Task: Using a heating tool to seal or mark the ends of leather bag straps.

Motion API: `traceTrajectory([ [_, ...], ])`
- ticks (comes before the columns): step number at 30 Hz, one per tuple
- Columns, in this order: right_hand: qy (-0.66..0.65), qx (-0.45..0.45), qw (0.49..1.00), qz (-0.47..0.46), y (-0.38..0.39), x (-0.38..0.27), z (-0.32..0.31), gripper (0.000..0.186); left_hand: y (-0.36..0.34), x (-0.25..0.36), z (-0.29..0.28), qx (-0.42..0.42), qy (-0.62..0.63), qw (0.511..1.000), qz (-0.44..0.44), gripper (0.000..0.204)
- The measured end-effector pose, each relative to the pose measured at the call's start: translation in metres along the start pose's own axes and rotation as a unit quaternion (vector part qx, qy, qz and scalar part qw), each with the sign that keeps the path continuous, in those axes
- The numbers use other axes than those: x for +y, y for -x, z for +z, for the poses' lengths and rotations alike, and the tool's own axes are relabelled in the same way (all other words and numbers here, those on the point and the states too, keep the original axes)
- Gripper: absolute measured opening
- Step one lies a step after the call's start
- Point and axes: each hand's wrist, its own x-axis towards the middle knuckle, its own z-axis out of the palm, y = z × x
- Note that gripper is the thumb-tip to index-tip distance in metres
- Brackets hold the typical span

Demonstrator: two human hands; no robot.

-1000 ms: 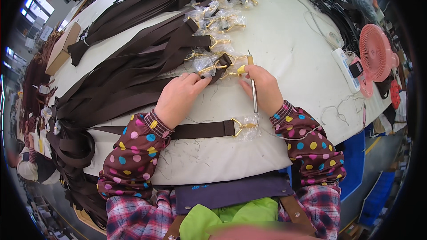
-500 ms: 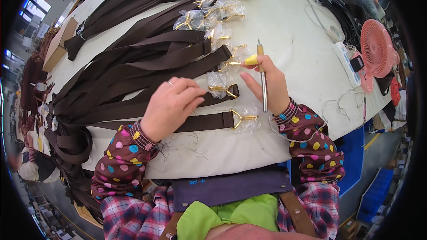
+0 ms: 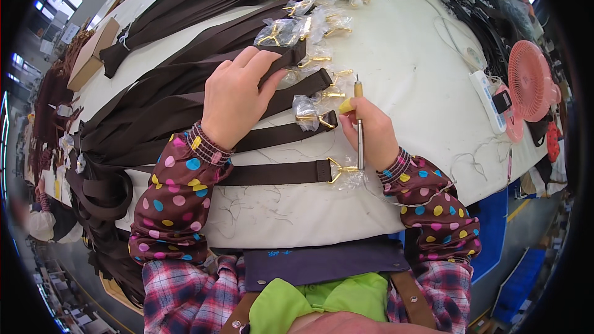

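Note:
My left hand (image 3: 238, 96) is closed around a dark brown webbing strap (image 3: 292, 57), close to its end with the gold-coloured metal hook. My right hand (image 3: 376, 133) grips a slim pen-like tool (image 3: 360, 142) with a brass-coloured upper part and thin tip, held upright and pointing away from me. A yellow cover (image 3: 346, 106) sits on one right fingertip. Nearer to me lie more straps, one with a gold triangular ring and hook (image 3: 337, 170) partly wrapped in clear plastic. Another hook (image 3: 309, 116) in plastic lies just left of my right hand.
More brown straps (image 3: 185, 21) spread over the white table (image 3: 408, 80), bunched at the left. A pink fan (image 3: 533, 80) and a white power strip (image 3: 489, 102) stand at the right. A thin cord (image 3: 402, 196) crosses my right sleeve. A cardboard box (image 3: 93, 55) is far left.
My left hand has moved up and away from me and taken hold of a strap near its end. The right hand, still with the tool, has shifted slightly nearer to me.

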Motion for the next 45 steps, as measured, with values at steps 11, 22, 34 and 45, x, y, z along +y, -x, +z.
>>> traceTrajectory([
  [11,-0.051,0.114,0.990,0.061,-0.007,-0.001,-0.018,0.027,0.046,0.027,0.026,-0.049,-0.067,0.994,0.073,0.030],
  [22,-0.011,-0.195,0.976,-0.096,-0.004,-0.010,-0.029,0.035,0.100,0.047,0.008,-0.132,0.015,0.986,0.100,0.033],
  [34,-0.010,-0.171,0.983,-0.070,0.011,-0.014,-0.031,0.029,0.121,0.023,-0.045,-0.340,0.053,0.939,-0.007,0.024],
  [45,-0.009,-0.151,0.986,-0.071,0.026,-0.012,-0.035,0.031,0.059,0.021,-0.010,-0.343,0.138,0.929,-0.003,0.028],
])
